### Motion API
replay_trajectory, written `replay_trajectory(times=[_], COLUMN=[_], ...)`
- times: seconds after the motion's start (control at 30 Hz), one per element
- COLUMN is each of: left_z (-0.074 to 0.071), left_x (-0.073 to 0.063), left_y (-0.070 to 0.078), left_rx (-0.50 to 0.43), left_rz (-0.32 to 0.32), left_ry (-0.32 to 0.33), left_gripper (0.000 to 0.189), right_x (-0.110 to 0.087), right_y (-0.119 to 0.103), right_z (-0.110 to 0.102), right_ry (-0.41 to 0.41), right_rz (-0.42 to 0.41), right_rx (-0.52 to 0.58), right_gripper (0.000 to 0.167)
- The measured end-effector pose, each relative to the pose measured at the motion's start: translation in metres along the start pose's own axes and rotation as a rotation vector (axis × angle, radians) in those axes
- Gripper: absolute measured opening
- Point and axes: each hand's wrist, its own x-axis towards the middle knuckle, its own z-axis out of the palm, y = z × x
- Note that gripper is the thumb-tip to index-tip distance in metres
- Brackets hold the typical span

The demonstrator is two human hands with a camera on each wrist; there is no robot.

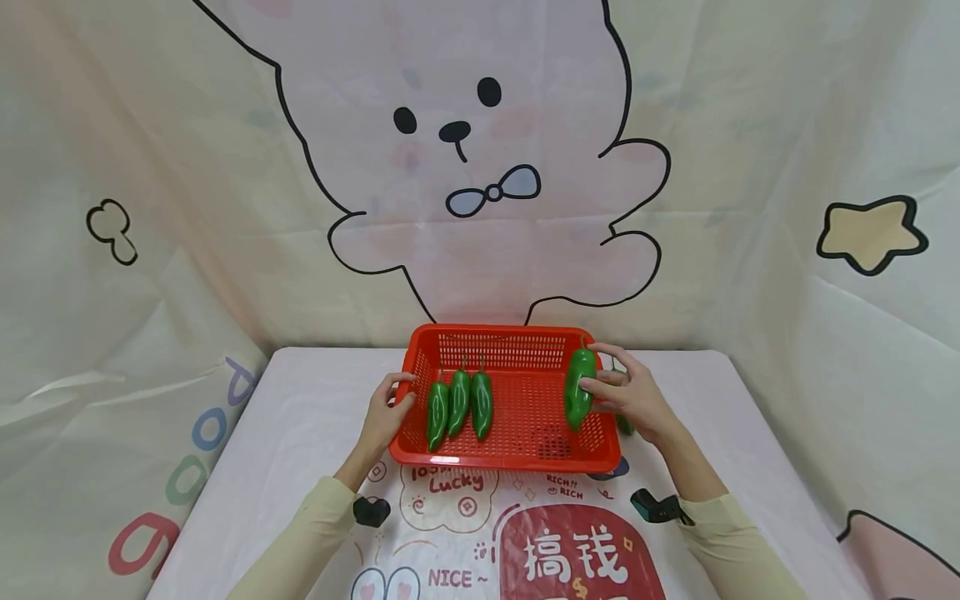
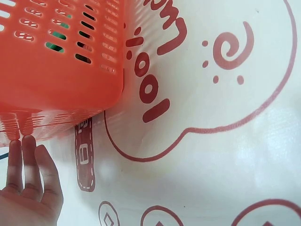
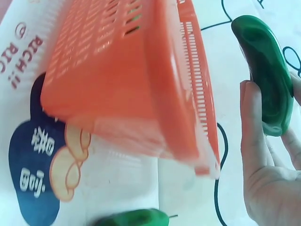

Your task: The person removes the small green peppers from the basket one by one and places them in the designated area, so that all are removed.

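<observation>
Red plastic basket on the worktop, 3 peppers lying side by side in its L half, stems toward the far wall.

R hand: pinching the held pepper btw thumb and fingers, over the basket's R end, long axis roughly upright in head view, stem up. R wrist cam shows it up past the rim, clear of the plastic there.

L hand: fingers fairly straight, slightly apart, tips touching the basket's L end wall. Prob just steadying; no lift visible. Can't tell how hard it presses.

Loose pepper on the worktop just outside the R end, partly behind R hand in head view. Might be >1 there, can't confirm.

Step in hand, my read: moving peppers one at a time across the R rim, currently mid-transfer. In vs out: stills don't settle it. If in, next move calls for a lower into the bare R half, then release. If out, needs rim clearance and a set-down near the loose one.

Either way: L hand should hold the basket put. Risk: pepper skin looks glossy, so may slip; stem could snag the mesh.
</observation>
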Motion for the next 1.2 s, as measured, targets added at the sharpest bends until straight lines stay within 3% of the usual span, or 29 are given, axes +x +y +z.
replay_trajectory(times=[0.5,0.77,0.87,1.07,1.2], left_z=[-0.001,-0.003,-0.002,0.000,0.000], left_x=[-0.003,-0.015,-0.014,-0.003,-0.001], left_y=[0.009,0.042,0.038,0.008,0.003], left_rx=[-0.041,-0.024,-0.031,-0.037,-0.021], left_rz=[-0.022,-0.005,0.004,0.001,-0.017], left_ry=[-0.018,-0.050,-0.040,-0.016,-0.012], left_gripper=[0.032,0.033,0.032,0.031,0.031], right_x=[-0.011,-0.015,-0.017,-0.020,-0.023], right_y=[0.004,0.008,0.008,0.010,0.011], right_z=[-0.023,-0.037,-0.043,-0.057,-0.066], right_ry=[0.018,0.019,0.015,0.003,0.003], right_rz=[-0.020,-0.019,-0.021,-0.010,-0.014], right_rx=[-0.086,-0.094,-0.107,-0.113,-0.103], right_gripper=[0.063,0.060,0.061,0.064,0.064])
